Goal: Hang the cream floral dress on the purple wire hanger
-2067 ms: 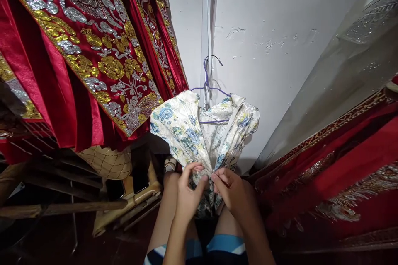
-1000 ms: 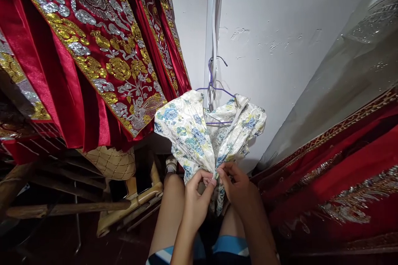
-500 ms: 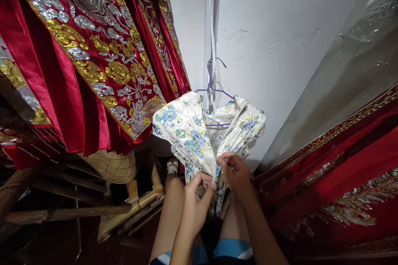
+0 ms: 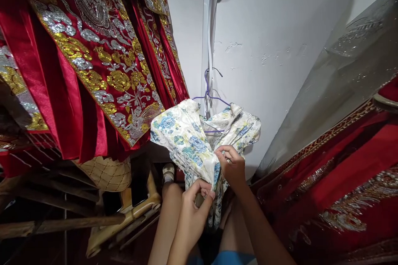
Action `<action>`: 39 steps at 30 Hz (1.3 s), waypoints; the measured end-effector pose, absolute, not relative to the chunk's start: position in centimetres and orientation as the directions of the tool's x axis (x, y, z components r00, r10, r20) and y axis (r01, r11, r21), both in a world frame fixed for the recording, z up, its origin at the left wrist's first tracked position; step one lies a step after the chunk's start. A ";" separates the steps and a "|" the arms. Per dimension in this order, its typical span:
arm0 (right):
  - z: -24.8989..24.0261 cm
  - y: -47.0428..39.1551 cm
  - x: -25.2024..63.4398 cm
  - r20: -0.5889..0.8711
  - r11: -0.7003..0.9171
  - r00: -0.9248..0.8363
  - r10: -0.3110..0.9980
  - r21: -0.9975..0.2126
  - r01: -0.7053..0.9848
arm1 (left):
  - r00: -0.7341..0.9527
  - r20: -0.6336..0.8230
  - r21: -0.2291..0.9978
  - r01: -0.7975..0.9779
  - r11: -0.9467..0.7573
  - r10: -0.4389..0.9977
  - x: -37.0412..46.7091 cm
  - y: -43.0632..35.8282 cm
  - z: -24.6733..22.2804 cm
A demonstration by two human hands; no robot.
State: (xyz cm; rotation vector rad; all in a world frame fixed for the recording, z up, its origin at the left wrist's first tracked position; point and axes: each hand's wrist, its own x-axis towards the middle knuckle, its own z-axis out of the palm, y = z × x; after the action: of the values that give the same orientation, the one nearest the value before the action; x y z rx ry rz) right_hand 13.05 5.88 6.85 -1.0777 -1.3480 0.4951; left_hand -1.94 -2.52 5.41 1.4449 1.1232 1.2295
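Both hands are at the front of the floral garment in the head view, each pinching its cloth between thumb and fingers. With my left hand (image 4: 193, 211) I grip the front edge lower down, just above my lap; my right hand (image 4: 234, 169) holds the same edge higher up, near the bottom of the neckline, with the other fingers curled in. The floral garment (image 4: 186, 134), white with blue and yellow flowers, hangs before my knees on a purple hanger (image 4: 207, 88), against the white wall (image 4: 258, 16). Its lower part drops between my legs (image 4: 169, 209) into shadow. To my left hangs a red embroidered garment (image 4: 120, 80) with gold and silver flowers; below it are a tan quilted pad (image 4: 107, 172) and a bamboo seat (image 4: 133, 212). A light shoe (image 4: 168, 170) shows beyond my left knee. On my right is red beaded cloth (image 4: 351, 186), beside cloudy plastic sheeting (image 4: 314, 95)
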 end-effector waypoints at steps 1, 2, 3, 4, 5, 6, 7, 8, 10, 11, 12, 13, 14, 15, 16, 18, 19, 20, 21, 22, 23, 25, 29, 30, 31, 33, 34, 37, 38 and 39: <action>6.9 6.3 13.1 0.551 0.487 0.211 0.808 -0.825 0.289 | 0.090 0.173 0.980 0.086 -0.181 0.981 -2.0 -2.5 5.5; 6.9 6.7 13.2 0.570 0.507 0.202 0.796 -0.811 0.292 | 0.088 0.178 0.978 0.093 -0.186 0.980 -2.0 -2.5 5.6; 6.9 7.1 13.2 0.588 0.526 0.195 0.785 -0.798 0.293 | 0.088 0.186 0.975 0.103 -0.195 0.978 -2.0 -2.5 5.7; 6.9 7.6 13.3 0.606 0.544 0.192 0.772 -0.785 0.296 | 0.091 0.197 0.972 0.115 -0.207 0.976 -2.0 -2.5 5.8; 6.9 8.1 13.4 0.627 0.561 0.193 0.755 -0.769 0.305 | 0.099 0.209 0.967 0.129 -0.220 0.973 -2.0 -2.5 5.8; 7.0 8.6 13.6 0.652 0.579 0.194 0.733 -0.748 0.325 | 0.108 0.220 0.962 0.142 -0.234 0.970 -2.0 -2.6 5.8; 7.0 9.1 13.8 0.680 0.594 0.195 0.707 -0.720 0.359 | 0.117 0.228 0.957 0.153 -0.244 0.967 -2.0 -2.6 5.8; 7.2 9.6 14.0 0.712 0.608 0.190 0.676 -0.685 0.402 | 0.126 0.233 0.954 0.161 -0.252 0.964 -1.9 -2.6 5.7; 7.8 10.6 14.5 0.772 0.629 0.162 0.614 -0.603 0.491 | 0.142 0.231 0.953 0.166 -0.253 0.963 -1.8 -2.8 5.6; 8.3 11.2 14.8 0.799 0.642 0.139 0.585 -0.561 0.522 | 0.147 0.228 0.953 0.166 -0.252 0.962 -1.7 -2.9 5.6; 8.9 11.7 15.1 0.822 0.658 0.115 0.557 -0.522 0.542 | 0.150 0.226 0.953 0.169 -0.250 0.962 -1.6 -3.0 5.5; 9.5 12.2 15.4 0.842 0.676 0.094 0.531 -0.488 0.553 | 0.154 0.225 0.952 0.174 -0.251 0.962 -1.6 -3.1 5.5; 10.2 12.8 15.6 0.858 0.691 0.075 0.508 -0.458 0.560 | 0.156 0.227 0.950 0.182 -0.254 0.961 -1.5 -3.1 5.4; 11.0 13.2 15.8 0.870 0.701 0.060 0.489 -0.433 0.567 | 0.157 0.231 0.946 0.192 -0.260 0.960 -1.4 -3.1 5.4; 11.7 13.7 15.9 0.880 0.706 0.049 0.473 -0.412 0.576 | 0.156 0.237 0.942 0.203 -0.266 0.959 -1.4 -3.1 5.4; 13.0 14.4 16.1 0.894 0.705 0.045 0.445 -0.381 0.599 | 0.160 0.249 0.934 0.221 -0.280 0.955 -1.3 -3.0 5.4; 13.6 14.7 16.1 0.901 0.704 0.047 0.431 -0.369 0.607 | 0.165 0.257 0.930 0.227 -0.290 0.952 -1.2 -3.0 5.3; 14.2 14.9 16.1 0.908 0.706 0.053 0.415 -0.359 0.610 | 0.170 0.266 0.925 0.231 -0.301 0.949 -1.2 -3.0 5.3; 14.6 15.1 16.1 0.915 0.710 0.064 0.398 -0.351 0.610 | 0.177 0.275 0.921 0.232 -0.312 0.945 -1.1 -3.0 5.2; 15.0 15.1 16.1 0.921 0.714 0.077 0.383 -0.348 0.608 | 0.185 0.282 0.918 0.232 -0.321 0.941 -1.0 -3.1 5.1; 15.4 15.1 16.2 0.923 0.717 0.093 0.373 -0.350 0.603 | 0.194 0.286 0.917 0.230 -0.326 0.939 -0.9 -3.2 4.9; 16.0 15.0 16.3 0.923 0.719 0.131 0.363 -0.367 0.590 | 0.221 0.281 0.918 0.223 -0.328 0.934 -0.7 -3.5 4.5; 16.9 14.6 16.5 0.921 0.727 0.161 0.354 -0.380 0.573 | 0.266 0.266 0.912 0.241 -0.331 0.927 -0.7 -3.7 3.9; 17.0 14.4 16.5 0.924 0.733 0.152 0.350 -0.372 0.570 | 0.278 0.266 0.904 0.260 -0.339 0.923 -0.9 -3.6 4.1; 17.1 14.2 16.5 0.927 0.740 0.142 0.348 -0.364 0.565 | 0.301 0.267 0.892 0.283 -0.353 0.915 -1.1 -3.3 4.4; 17.2 13.6 16.6 0.932 0.756 0.125 0.341 -0.351 0.552 | 0.362 0.288 0.855 0.320 -0.409 0.886 -1.6 -2.3 5.8; 17.2 13.3 16.6 0.933 0.763 0.118 0.339 -0.346 0.546 | 0.386 0.317 0.832 0.326 -0.449 0.866 -1.9 -1.5 6.8; 17.4 12.6 16.6 0.934 0.767 0.078 0.347 -0.331 0.550 | 0.360 0.505 0.723 0.320 -0.612 0.784 -2.4 1.5 11.0; 17.5 12.4 16.7 0.934 0.764 0.058 0.353 -0.324 0.558 | 0.314 0.592 0.665 0.329 -0.670 0.742 -2.3 2.7 12.6; 17.7 12.2 16.7 0.933 0.762 0.039 0.357 -0.315 0.566 | 0.255 0.674 0.605 0.346 -0.717 0.693 -2.2 3.9 14.3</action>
State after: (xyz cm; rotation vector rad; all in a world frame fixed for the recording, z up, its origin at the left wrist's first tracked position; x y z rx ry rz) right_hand 16.74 12.20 17.66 -0.7651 -1.5707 -0.1870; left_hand -2.17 3.94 14.28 2.1987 0.9537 1.4477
